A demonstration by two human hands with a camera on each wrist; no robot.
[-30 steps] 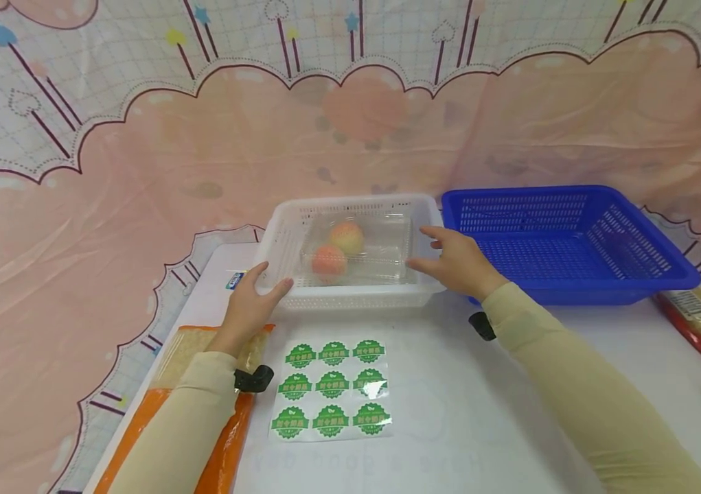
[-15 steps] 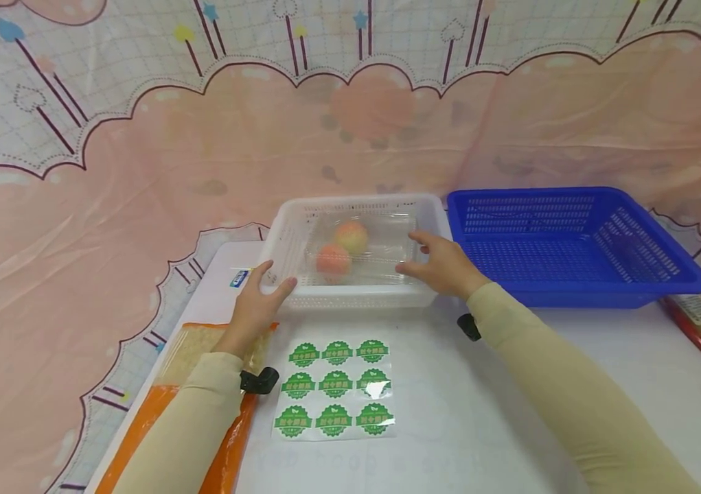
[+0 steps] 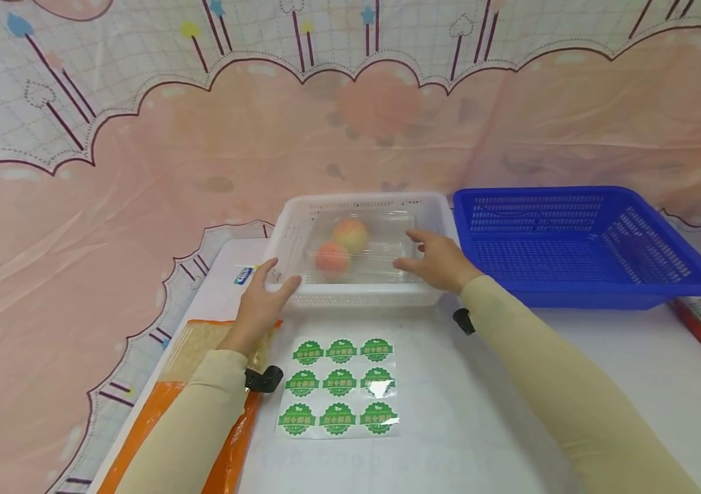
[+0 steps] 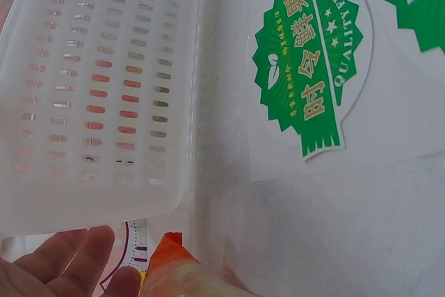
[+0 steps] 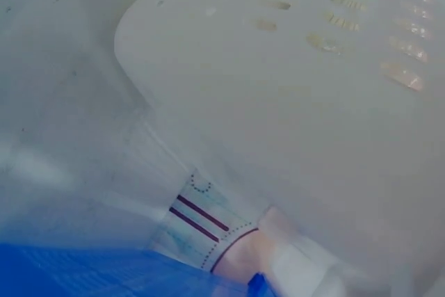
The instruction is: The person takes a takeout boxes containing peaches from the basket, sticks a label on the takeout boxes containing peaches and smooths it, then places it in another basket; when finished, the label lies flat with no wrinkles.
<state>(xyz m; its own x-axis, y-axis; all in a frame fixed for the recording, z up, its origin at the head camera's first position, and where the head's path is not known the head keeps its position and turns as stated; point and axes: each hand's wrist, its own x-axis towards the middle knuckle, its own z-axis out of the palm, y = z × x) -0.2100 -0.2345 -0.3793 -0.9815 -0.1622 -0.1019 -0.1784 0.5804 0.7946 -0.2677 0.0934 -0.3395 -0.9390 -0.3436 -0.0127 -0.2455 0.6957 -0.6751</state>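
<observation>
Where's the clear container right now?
Head view, near the middle: the clear container lies in the white basket, two round fruits inside; the blue basket stands to the right.

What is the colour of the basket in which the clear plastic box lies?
The perforated basket is white; the head view shows it best.
</observation>
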